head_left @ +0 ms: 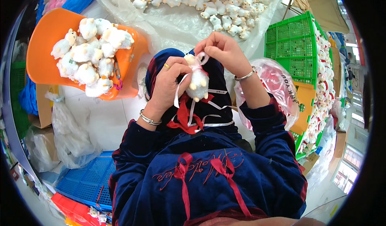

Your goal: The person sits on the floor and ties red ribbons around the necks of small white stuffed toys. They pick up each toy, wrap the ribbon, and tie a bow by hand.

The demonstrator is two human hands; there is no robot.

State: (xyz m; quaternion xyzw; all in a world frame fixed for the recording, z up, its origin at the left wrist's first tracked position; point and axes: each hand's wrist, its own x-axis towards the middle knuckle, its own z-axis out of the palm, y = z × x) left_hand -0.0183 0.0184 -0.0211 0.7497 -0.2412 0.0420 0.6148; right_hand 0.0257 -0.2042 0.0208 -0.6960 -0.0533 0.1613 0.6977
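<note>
Over my lap, a small white plush animal (pixel 198 84) with pale orange feet is held between my two hands. My left hand (pixel 171 80) closes round its side, and a white ribbon end hangs below those fingers. At the toy's neck, my right hand (pixel 223 51) pinches a looped pale pink ribbon (pixel 202 59). Red ribbon pieces (pixel 185 115) and thin white ribbon strips (pixel 219 124) lie across my thighs. The left fingertips are partly hidden behind the toy and ribbon.
An orange chair (pixel 40 53) at left bears a pile of white plush toys (pixel 86 57) and small scissors (pixel 117 68). Many more toys (pixel 225 9) lie on plastic sheeting (pixel 161 27) ahead. Green crates (pixel 287 51) and a clear bag (pixel 267 85) stand right; a blue crate (pixel 86 179) lies lower left.
</note>
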